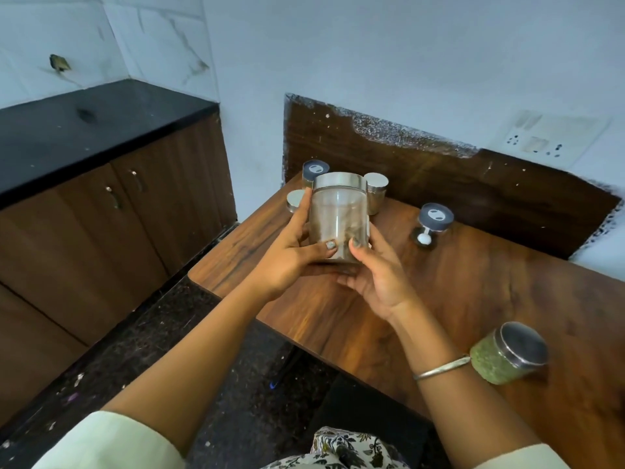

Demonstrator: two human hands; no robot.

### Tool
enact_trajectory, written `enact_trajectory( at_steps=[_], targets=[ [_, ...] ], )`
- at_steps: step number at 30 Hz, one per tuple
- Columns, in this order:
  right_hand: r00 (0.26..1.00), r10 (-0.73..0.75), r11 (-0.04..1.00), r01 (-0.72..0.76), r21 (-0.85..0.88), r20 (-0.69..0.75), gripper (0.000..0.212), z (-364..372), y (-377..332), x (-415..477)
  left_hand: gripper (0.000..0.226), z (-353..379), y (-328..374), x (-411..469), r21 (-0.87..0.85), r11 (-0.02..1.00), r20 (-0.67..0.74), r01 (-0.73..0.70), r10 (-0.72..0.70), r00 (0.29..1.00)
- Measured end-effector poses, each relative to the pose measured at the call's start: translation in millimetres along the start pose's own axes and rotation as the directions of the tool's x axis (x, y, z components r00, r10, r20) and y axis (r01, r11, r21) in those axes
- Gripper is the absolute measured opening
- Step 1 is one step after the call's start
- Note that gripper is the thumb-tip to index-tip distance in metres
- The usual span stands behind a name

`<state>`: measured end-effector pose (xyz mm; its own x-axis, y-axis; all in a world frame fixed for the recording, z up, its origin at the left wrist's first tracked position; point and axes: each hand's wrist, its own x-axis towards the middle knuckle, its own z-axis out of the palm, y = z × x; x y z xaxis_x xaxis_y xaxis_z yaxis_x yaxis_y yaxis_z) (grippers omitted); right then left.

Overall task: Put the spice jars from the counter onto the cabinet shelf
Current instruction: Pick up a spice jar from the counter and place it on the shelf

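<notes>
I hold a clear glass jar with a steel lid and brown spice in it, upright above the wooden counter. My left hand grips its left side and my right hand cups its lower right side. Behind it stand a grey-lidded jar and two steel-lidded jars, partly hidden. A grey-lidded jar with white contents stands to the right. A jar of green spice sits near the front, by my right forearm.
A black countertop over brown cabinet doors lies to the left. A dark speckled floor separates it from the wooden counter. A brown back panel and a wall socket are behind the jars.
</notes>
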<state>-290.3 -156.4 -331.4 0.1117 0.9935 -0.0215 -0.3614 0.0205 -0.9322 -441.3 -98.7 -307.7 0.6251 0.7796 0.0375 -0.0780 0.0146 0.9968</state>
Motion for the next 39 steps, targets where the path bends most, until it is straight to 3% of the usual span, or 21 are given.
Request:
enact_trajectory(
  at_steps=[4,8,11,19,24,34,39],
  targets=[
    [0.984,-0.137,0.976,0.115,-0.184,-0.113,0.075,-29,-21,5,0.077,22,3,25,0.26,0.965,0.015,-0.037,0.035,0.999],
    [0.979,-0.191,0.947,0.164,-0.277,-0.071,0.068,-53,-42,4,0.114,51,2,45,0.32,0.945,0.106,-0.065,0.032,0.994],
    [0.983,-0.178,0.95,0.161,-0.268,-0.041,0.066,-73,-54,5,0.124,69,0,59,0.3,0.95,0.023,-0.093,0.09,0.996],
    [0.992,-0.123,0.964,0.129,-0.231,0.041,0.078,-118,-73,13,0.115,107,-2,80,0.142,0.985,0.035,-0.098,0.094,0.995],
    [0.99,-0.14,0.963,0.138,-0.233,0.01,0.08,-137,-82,12,0.105,119,-5,91,0.251,0.961,0.049,-0.113,0.104,0.993],
    [0.983,-0.182,0.808,0.147,-0.57,-0.004,0.101,-161,-109,34,0.09,111,4,138,0.447,0.861,0.185,-0.242,0.175,0.967],
    [0.961,-0.273,0.663,0.15,-0.733,-0.051,0.104,-151,-144,61,0.085,97,33,177,0.48,0.803,0.233,-0.353,0.272,0.934]
  ],
)
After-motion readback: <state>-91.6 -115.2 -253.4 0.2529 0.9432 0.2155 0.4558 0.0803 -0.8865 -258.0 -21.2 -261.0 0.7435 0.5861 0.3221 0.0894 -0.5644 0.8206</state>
